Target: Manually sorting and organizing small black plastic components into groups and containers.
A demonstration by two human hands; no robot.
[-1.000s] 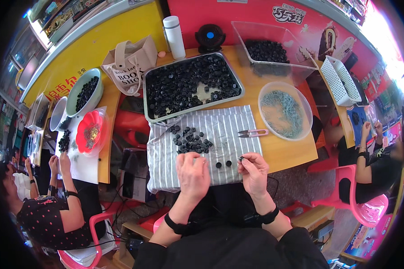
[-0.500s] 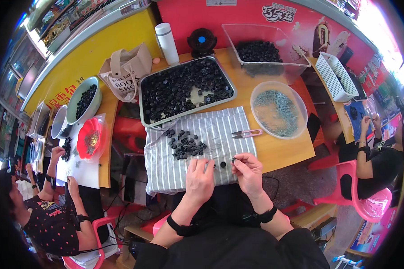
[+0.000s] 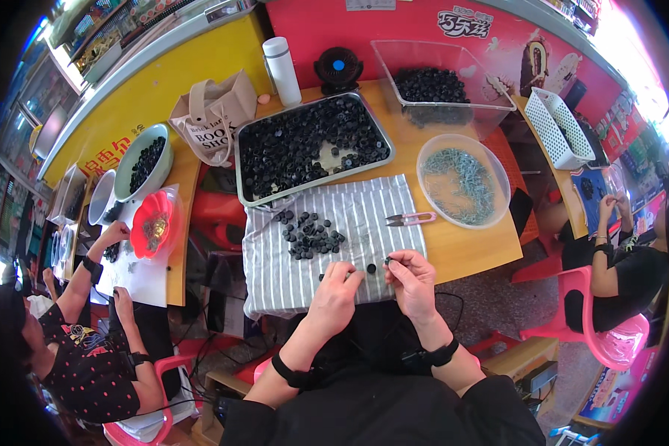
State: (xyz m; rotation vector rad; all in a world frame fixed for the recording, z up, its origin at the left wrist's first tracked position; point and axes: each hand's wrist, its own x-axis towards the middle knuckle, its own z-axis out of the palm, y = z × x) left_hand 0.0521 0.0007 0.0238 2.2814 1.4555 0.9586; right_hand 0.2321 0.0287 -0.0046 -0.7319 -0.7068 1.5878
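Note:
My right hand (image 3: 412, 286) pinches a small black round piece (image 3: 388, 260) between thumb and fingertips, above the front edge of a grey striped cloth (image 3: 275, 286). My left hand (image 3: 334, 299) is closed, its fingers curled down over the cloth; what lies under them is hidden. A dark bit shows beside its fingertips, held or lying there, I cannot tell which. Between my hands sits a single black round cap (image 3: 372, 268). Farther up the cloth lies a loose pile of black caps (image 3: 310, 236), and to the right are pink-handled thread snips (image 3: 411, 218).
A metal tray (image 3: 290, 199) of black caps stands behind the cloth. Right of it are a round tub of thin metal pins (image 3: 504, 182) and a clear bin (image 3: 453, 111). A white bottle (image 3: 282, 74), fan (image 3: 338, 68) and canvas bag (image 3: 212, 119) stand behind. People work at either side.
My left hand has shifted slightly right, its fingers drawn in more. My right hand keeps its pinch. The person at the left has reached up toward the red bowl.

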